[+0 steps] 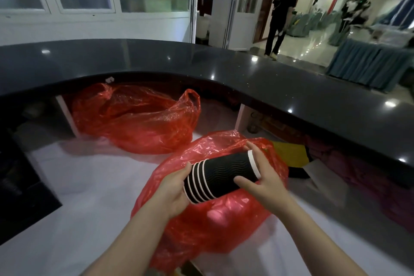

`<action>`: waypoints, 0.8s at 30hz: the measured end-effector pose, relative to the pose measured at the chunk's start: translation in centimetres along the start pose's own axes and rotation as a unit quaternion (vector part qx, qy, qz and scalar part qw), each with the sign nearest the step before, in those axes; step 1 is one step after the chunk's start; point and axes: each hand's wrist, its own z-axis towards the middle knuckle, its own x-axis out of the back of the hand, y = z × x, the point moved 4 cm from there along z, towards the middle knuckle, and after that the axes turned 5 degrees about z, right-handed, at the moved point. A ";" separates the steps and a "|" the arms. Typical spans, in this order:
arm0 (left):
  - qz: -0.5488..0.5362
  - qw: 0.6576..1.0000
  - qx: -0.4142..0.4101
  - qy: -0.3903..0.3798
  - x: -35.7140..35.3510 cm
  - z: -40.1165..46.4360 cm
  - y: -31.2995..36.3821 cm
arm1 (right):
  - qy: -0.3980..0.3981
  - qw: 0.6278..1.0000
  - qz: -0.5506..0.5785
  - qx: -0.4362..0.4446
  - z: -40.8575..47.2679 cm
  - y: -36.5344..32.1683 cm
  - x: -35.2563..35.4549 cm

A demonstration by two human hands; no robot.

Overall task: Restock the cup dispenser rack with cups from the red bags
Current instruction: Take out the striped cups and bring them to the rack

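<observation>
A dark curved counter point(291, 78) wraps round a pale floor where two red bags sit: the far bag point(134, 119) slumped under the counter, the near bag point(208, 215) directly below the hands. Above it, a sideways stack of black ribbed cups point(221, 177) is gripped by the left hand point(172, 190) at its base end and the right hand point(262, 175) curled round its white rim. No rack is in view, so restocking looks barely begun. No readable writing anywhere
</observation>
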 end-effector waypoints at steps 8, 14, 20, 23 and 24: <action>0.072 0.995 -0.067 0.024 5.2 -4.5 1.9 | 0.089 0.942 0.316 -0.065 -3.3 -0.3 -6.4; 0.165 0.972 -0.163 0.044 10.1 -9.2 1.9 | 0.089 0.883 0.451 -0.092 -5.1 -1.5 -11.9; 0.272 0.906 -0.286 0.153 15.5 -16.4 2.7 | -0.002 0.872 0.476 -0.116 -6.2 -4.6 -17.7; 0.306 0.872 -0.326 0.202 17.1 -19.6 2.7 | -0.047 0.867 0.484 -0.108 -6.9 -6.1 -19.7; 0.310 0.865 -0.328 0.220 17.6 -20.7 2.3 | -0.061 0.862 0.491 -0.108 -7.3 -6.6 -20.2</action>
